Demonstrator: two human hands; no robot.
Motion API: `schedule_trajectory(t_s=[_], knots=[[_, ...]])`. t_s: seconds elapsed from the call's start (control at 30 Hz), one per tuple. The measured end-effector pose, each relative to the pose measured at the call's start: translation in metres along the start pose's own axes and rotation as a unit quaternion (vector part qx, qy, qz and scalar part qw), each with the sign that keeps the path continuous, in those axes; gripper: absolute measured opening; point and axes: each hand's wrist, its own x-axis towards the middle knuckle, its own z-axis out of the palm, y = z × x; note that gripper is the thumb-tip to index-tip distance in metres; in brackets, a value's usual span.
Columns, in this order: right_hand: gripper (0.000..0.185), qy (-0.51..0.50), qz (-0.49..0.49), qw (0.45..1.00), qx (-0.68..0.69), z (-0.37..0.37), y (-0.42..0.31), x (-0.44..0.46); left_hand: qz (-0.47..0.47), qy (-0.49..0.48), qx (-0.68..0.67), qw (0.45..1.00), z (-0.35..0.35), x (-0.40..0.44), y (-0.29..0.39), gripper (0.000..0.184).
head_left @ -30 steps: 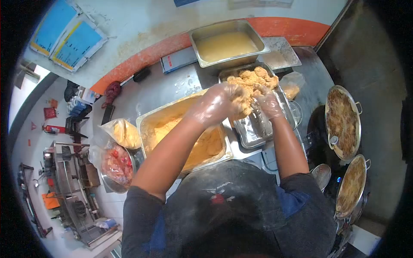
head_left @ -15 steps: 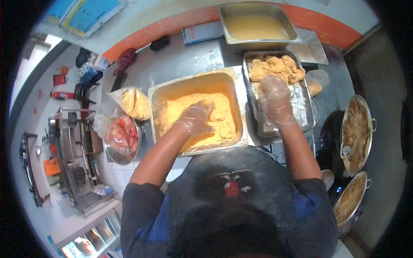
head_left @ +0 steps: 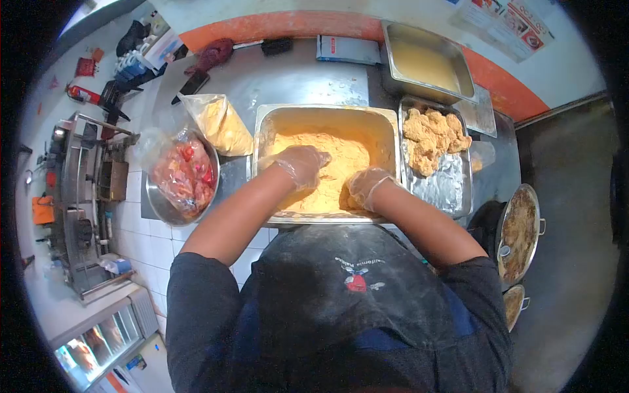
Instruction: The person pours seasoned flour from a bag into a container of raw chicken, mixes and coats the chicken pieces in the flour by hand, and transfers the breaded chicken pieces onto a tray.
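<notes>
Both hands wear clear plastic gloves and are inside a deep metal pan (head_left: 393, 131) of orange-yellow flour (head_left: 347, 147). My left hand (head_left: 301, 164) rests at the flour's left side, its fingers curled and partly sunk; whether it holds anything is hidden. Near the right front corner, my right hand (head_left: 370, 187) has its fingers down in the flour, their tips out of sight. Right of the pan, a metal tray (head_left: 452, 203) bears coated pieces (head_left: 429, 137) at its far end. To the left, a bag of yellow powder (head_left: 223, 128) leans beside a bowl (head_left: 170, 213) with bagged raw meat (head_left: 187, 173).
A metal pan of pale liquid (head_left: 426, 69) stands at the back right. Two pans of bubbling oil (head_left: 517, 239) are at the far right. A blue-white box (head_left: 347, 50), a phone-like dark object (head_left: 193, 85) and a dark red cloth (head_left: 213, 56) lie at the back.
Both hands have left the coated pieces over the tray; my left hand went into the flour first, then my right hand. The camera view has turned rightward.
</notes>
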Motion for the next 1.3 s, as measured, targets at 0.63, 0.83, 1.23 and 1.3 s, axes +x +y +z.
schedule_trajectory(t_s=[0.63, 0.83, 1.23, 1.3], knots=[[0.020, 0.026, 0.022, 0.998, 0.053, -0.042, -0.010, -0.029, 0.036, 0.137, -0.111, 0.984, 0.010, -0.056, -0.018, 0.047], [0.015, 0.178, -0.077, 0.969, 0.150, -0.016, -0.012, -0.054, 0.075, -0.031, -0.127, 0.989, 0.007, -0.080, 0.001, 0.042], [0.025, 0.549, 0.068, 0.792, 0.259, 0.034, 0.135, -0.192, 0.067, 0.170, -0.185, 0.966, -0.078, -0.041, 0.090, 0.038], [0.025, 0.536, 0.215, 0.762, 0.293, 0.055, 0.159, -0.197, 0.103, 0.159, -0.188, 0.964, -0.091, -0.013, 0.121, 0.039]])
